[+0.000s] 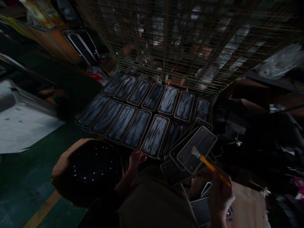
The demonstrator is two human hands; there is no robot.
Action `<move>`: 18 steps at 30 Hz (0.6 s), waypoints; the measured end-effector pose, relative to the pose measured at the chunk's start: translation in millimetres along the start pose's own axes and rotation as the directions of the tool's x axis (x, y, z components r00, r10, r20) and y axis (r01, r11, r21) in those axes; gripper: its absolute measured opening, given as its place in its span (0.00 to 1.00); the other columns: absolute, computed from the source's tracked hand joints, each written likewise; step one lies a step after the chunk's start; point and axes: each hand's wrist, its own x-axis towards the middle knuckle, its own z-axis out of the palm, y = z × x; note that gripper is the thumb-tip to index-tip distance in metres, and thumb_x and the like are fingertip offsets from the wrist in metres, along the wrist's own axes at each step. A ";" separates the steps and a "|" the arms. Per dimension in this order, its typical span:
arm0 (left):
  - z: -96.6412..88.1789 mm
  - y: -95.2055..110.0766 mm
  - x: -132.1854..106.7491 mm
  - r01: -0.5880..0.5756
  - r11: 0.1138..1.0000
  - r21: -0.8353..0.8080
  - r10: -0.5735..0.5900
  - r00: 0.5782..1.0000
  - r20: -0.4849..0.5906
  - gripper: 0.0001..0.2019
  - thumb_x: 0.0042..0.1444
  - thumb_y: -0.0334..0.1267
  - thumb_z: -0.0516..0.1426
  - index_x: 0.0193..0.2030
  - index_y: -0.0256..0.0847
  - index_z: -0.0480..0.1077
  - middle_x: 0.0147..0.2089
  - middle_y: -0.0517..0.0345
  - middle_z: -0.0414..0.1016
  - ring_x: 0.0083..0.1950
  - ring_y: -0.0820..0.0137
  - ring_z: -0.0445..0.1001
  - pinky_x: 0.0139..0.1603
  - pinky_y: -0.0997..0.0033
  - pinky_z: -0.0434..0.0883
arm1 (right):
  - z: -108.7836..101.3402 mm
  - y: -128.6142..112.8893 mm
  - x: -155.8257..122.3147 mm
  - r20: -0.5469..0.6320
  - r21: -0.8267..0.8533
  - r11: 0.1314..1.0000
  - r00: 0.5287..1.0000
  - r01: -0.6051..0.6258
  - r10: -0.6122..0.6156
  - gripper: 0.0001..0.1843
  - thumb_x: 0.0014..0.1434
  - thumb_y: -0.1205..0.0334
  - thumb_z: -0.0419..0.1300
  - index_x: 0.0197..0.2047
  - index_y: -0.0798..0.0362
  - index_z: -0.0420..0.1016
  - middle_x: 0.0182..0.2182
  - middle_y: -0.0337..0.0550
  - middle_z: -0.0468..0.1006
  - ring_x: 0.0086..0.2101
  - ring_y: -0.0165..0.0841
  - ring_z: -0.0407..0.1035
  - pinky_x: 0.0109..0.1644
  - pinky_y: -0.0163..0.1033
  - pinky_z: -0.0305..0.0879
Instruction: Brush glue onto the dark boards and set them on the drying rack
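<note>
The head view shows your right hand [222, 190] closed around the orange handle of a paintbrush [209, 163], with the pale bristles [195, 152] at a bare dark panel [200, 142]. It is too dim to tell whether they touch its surface. That panel is rectangular with rounded corners and lies askew on top of other dark panels, to the right of the laid-out rows.

Your left hand [137, 159] is at the near left corner of a white-streaked panel [155, 136], its fingers partly curled at the edge; you cannot tell from here whether it grips the panel or only touches it.

Ahead of you, similar panels lie side by side in two rows, a far row [139, 91] and a near row [121, 123], most of them smeared with white strokes running lengthwise. A wire mesh cage [165, 47] stands just behind the far row, with crumpled clear plastic [206, 77] showing through it. To your left is a round black object [95, 161] dotted with small white spots, brown cardboard [61, 164] along its side, above the green floor [30, 177].
</note>
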 end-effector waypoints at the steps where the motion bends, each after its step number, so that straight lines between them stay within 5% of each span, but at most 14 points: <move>1: 0.2 -1.1 -3.2 0.045 0.999 -0.012 -0.044 0.998 0.053 0.18 0.46 0.45 0.67 0.37 0.35 0.69 0.32 0.51 0.78 0.31 0.64 0.79 0.35 0.64 0.78 | 8.5 -1.8 0.2 0.050 0.013 1.000 0.999 -0.003 0.003 0.19 0.63 0.49 0.56 0.49 0.55 0.71 0.29 0.43 0.79 0.28 0.37 0.75 0.34 0.41 0.72; 4: 3.6 -2.6 -8.8 0.141 0.986 -0.091 -0.123 0.975 0.183 0.18 0.43 0.43 0.69 0.34 0.34 0.70 0.34 0.50 0.79 0.35 0.63 0.80 0.42 0.62 0.77 | 46.8 -7.5 4.3 0.272 0.033 0.999 0.961 0.034 -0.042 0.16 0.66 0.51 0.53 0.48 0.53 0.71 0.30 0.42 0.79 0.31 0.35 0.76 0.36 0.38 0.72; 8: 10.4 0.6 -7.9 0.186 0.960 -0.208 -0.141 0.966 0.216 0.14 0.42 0.39 0.69 0.32 0.35 0.71 0.32 0.54 0.78 0.36 0.66 0.79 0.48 0.60 0.75 | 114.4 -7.1 23.4 0.540 0.066 0.982 0.821 0.179 -0.186 0.14 0.68 0.55 0.48 0.51 0.50 0.68 0.34 0.40 0.79 0.35 0.33 0.77 0.40 0.36 0.72; 13: 10.5 9.9 -7.2 0.163 0.950 -0.267 -0.107 0.971 0.212 0.12 0.42 0.37 0.68 0.32 0.38 0.72 0.34 0.55 0.79 0.40 0.64 0.79 0.52 0.59 0.73 | 188.0 -1.9 63.7 0.647 0.012 0.907 0.688 0.421 -0.329 0.14 0.68 0.59 0.48 0.53 0.49 0.68 0.37 0.40 0.80 0.36 0.32 0.77 0.40 0.34 0.71; 18: 5.4 15.2 -5.4 0.178 0.934 -0.311 -0.104 0.965 0.240 0.13 0.41 0.37 0.67 0.32 0.38 0.70 0.35 0.55 0.78 0.41 0.63 0.78 0.54 0.57 0.71 | 222.4 -1.0 78.9 0.695 -0.086 0.817 0.622 0.570 -0.361 0.15 0.68 0.61 0.47 0.51 0.51 0.71 0.36 0.42 0.80 0.33 0.33 0.76 0.35 0.34 0.70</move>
